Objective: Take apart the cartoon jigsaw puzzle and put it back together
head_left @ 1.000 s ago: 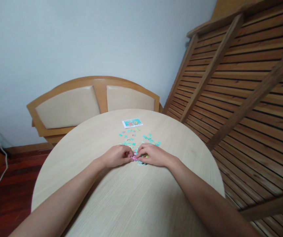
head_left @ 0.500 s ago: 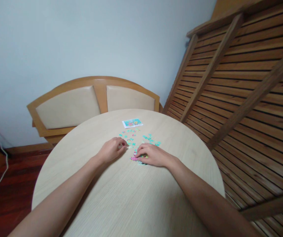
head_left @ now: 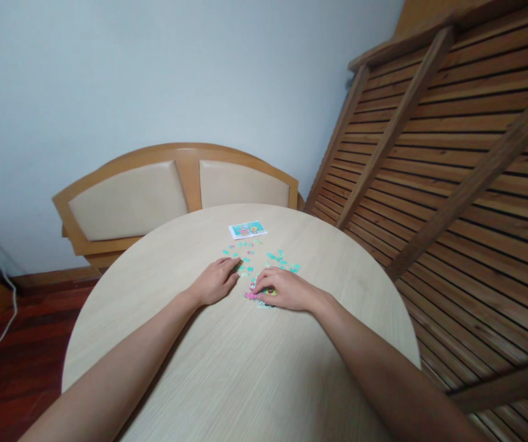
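My right hand point(head_left: 288, 288) is bent over a partly joined jigsaw puzzle point(head_left: 250, 296), thumb and fingertips pinched on a puzzle piece at its pink part. The palm hides much of this section; yellow and pale bits show under the fingers. To the left, my left hand point(head_left: 217, 281) lies palm down on the table, fingers stretched out and holding nothing. Its fingertips are beside loose teal puzzle pieces point(head_left: 246, 268). Beyond the right hand lies another group of teal pieces point(head_left: 283, 261).
A picture card point(head_left: 248, 229) with a teal cartoon print lies past the pieces on the round wooden table point(head_left: 227, 368). Behind the table stands a padded headboard point(head_left: 130, 196) against the wall. A slatted wooden frame point(head_left: 430, 178) leans on the right.
My left hand has turned palm down and its curled fingers have straightened onto the table. My right hand stays almost still at the joined section.
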`<control>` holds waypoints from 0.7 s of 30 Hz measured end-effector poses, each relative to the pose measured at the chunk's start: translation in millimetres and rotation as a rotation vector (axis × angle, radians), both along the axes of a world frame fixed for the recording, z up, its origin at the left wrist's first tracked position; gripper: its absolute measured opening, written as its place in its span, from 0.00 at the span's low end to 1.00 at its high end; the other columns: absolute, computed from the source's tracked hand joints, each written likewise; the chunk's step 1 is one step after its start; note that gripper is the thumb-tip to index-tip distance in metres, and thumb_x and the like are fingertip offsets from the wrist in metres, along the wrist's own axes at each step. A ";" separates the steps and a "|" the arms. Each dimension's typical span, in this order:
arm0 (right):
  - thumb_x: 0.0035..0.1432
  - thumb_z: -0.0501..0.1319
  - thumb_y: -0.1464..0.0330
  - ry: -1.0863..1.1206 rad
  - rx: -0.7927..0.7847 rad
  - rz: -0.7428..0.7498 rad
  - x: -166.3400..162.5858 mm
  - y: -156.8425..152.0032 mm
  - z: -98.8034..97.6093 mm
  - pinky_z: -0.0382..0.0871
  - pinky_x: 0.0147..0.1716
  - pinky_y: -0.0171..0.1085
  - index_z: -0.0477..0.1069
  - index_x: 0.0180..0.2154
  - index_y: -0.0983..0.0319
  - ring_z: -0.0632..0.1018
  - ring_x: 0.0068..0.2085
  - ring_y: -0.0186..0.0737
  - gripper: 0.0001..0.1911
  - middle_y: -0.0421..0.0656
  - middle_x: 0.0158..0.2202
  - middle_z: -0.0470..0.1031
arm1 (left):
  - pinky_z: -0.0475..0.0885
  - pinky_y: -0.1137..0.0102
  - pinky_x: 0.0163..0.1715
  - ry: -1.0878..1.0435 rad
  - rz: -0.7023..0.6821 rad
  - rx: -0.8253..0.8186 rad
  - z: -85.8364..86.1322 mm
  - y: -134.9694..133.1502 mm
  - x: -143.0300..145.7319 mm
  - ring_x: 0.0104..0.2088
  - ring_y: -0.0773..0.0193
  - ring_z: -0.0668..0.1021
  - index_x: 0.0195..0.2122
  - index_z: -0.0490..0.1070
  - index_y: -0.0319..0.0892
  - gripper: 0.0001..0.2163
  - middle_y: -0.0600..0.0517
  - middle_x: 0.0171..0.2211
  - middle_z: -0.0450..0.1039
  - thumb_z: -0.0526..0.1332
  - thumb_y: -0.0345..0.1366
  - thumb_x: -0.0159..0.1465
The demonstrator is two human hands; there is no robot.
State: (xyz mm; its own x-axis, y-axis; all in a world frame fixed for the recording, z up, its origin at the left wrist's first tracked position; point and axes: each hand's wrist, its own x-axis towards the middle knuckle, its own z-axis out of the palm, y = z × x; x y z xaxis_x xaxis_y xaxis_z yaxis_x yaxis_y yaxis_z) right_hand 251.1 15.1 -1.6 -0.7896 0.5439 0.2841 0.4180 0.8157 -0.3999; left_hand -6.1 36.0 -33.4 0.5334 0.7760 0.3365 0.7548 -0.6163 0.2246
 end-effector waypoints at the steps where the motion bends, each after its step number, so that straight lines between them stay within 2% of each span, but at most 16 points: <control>1: 0.65 0.61 0.60 0.000 -0.002 -0.002 -0.1 -0.1 0.4 0.68 0.49 0.38 0.80 0.43 0.58 0.77 0.46 0.41 0.12 0.45 0.42 0.79 | 0.67 0.56 0.60 -0.002 0.005 0.005 1.3 -0.7 0.3 0.58 0.51 0.72 0.61 0.65 0.36 0.20 0.40 0.57 0.72 0.53 0.38 0.70; 8: 0.64 0.62 0.60 0.004 -0.016 -0.001 -0.8 -0.4 1.4 0.68 0.49 0.37 0.80 0.43 0.58 0.77 0.46 0.41 0.12 0.44 0.42 0.79 | 0.70 0.60 0.54 0.000 -0.020 0.023 14.9 -8.8 3.8 0.51 0.53 0.76 0.52 0.72 0.40 0.14 0.45 0.49 0.77 0.57 0.36 0.67; 12: 0.64 0.63 0.62 0.005 -0.017 -0.008 -0.7 0.3 0.9 0.68 0.48 0.37 0.80 0.42 0.58 0.77 0.46 0.41 0.10 0.44 0.42 0.79 | 0.72 0.65 0.47 0.027 -0.034 -0.006 21.8 -14.0 6.7 0.45 0.57 0.78 0.48 0.74 0.41 0.11 0.47 0.44 0.78 0.57 0.32 0.66; 16: 0.64 0.62 0.61 -0.007 -0.009 -0.006 -1.6 -0.6 2.7 0.68 0.48 0.38 0.79 0.44 0.58 0.77 0.46 0.41 0.12 0.45 0.42 0.79 | 0.71 0.67 0.42 0.067 -0.034 -0.006 27.3 -16.3 6.8 0.41 0.58 0.78 0.45 0.76 0.43 0.09 0.49 0.39 0.78 0.58 0.33 0.66; 21: 0.67 0.58 0.57 0.011 0.068 -0.014 -6.8 -7.6 4.2 0.64 0.55 0.43 0.77 0.50 0.58 0.74 0.52 0.44 0.17 0.47 0.51 0.76 | 0.70 0.67 0.40 0.102 -0.016 -0.006 31.6 -17.2 4.7 0.39 0.58 0.78 0.42 0.77 0.44 0.08 0.49 0.36 0.79 0.59 0.35 0.67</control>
